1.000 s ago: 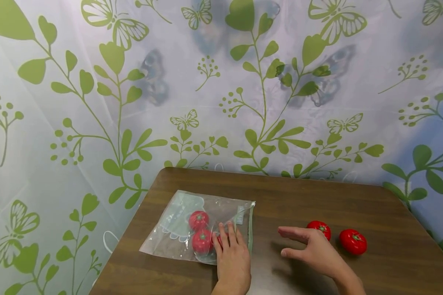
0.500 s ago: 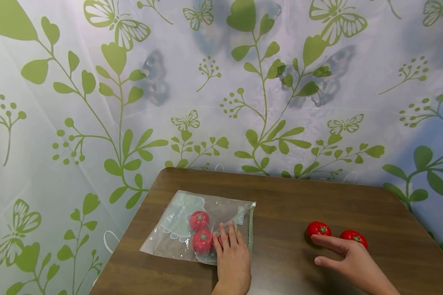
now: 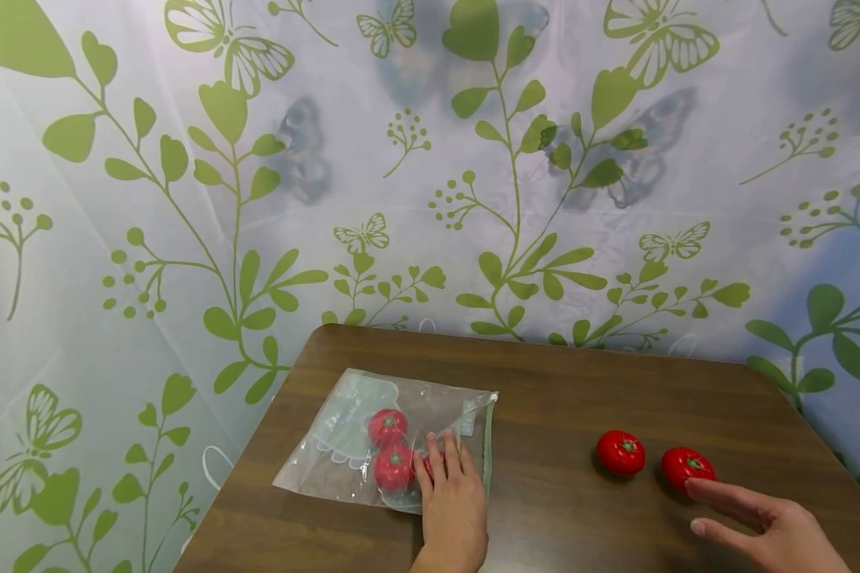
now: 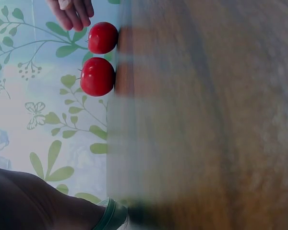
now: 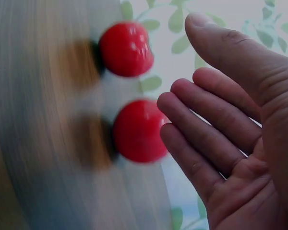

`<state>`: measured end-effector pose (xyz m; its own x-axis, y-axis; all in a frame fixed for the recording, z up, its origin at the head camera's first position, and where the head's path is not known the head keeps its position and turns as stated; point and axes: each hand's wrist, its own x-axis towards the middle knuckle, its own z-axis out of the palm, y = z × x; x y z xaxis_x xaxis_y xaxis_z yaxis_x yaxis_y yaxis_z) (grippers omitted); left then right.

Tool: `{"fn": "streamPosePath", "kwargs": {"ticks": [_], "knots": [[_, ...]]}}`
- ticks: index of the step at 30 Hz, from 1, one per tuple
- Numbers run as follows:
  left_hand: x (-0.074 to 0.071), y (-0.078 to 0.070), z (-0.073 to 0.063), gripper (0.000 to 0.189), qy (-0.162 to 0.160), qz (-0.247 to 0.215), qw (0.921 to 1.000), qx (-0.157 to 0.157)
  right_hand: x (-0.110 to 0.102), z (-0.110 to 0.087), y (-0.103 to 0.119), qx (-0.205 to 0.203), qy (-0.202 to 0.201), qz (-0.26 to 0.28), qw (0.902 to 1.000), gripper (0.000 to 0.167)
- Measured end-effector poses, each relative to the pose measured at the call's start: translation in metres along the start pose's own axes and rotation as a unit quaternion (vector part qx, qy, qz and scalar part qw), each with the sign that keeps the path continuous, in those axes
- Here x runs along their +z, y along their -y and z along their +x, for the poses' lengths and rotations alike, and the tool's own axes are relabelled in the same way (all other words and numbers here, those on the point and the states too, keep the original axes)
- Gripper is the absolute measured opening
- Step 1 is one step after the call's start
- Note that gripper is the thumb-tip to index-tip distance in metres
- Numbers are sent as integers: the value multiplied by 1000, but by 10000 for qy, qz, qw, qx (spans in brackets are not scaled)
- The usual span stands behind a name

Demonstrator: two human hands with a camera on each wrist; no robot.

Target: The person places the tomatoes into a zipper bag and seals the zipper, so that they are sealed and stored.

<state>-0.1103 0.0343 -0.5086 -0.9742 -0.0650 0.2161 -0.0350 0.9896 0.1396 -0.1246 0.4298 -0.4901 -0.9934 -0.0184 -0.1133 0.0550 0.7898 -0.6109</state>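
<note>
On the brown table (image 3: 545, 406), the spread left hand (image 3: 453, 497) rests on a bag (image 3: 430, 402) as the outstretched right hand (image 3: 777, 529) shifts toward the right tomato (image 3: 684, 464), seemingly within reach, neither gripping.

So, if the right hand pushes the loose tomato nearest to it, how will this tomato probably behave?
This tomato would likely roll or rock, because its sides are rounded and the table looks flat. Its shiny surface may slip under the right hand. It is probably rather stiff, as its outline shows no dents; its weight I cannot judge.
</note>
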Motion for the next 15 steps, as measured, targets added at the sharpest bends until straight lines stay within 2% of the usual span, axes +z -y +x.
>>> {"fn": "streamPosePath", "kwargs": {"ticks": [8, 15], "knots": [[1, -1, 1, 55, 2, 23, 10000, 13, -12, 1, -31, -109, -699, 24, 9975, 80], [0, -3, 3, 54, 48, 33, 10000, 2, -20, 18, -45, 139, -407, 20, 9991, 95]]}}
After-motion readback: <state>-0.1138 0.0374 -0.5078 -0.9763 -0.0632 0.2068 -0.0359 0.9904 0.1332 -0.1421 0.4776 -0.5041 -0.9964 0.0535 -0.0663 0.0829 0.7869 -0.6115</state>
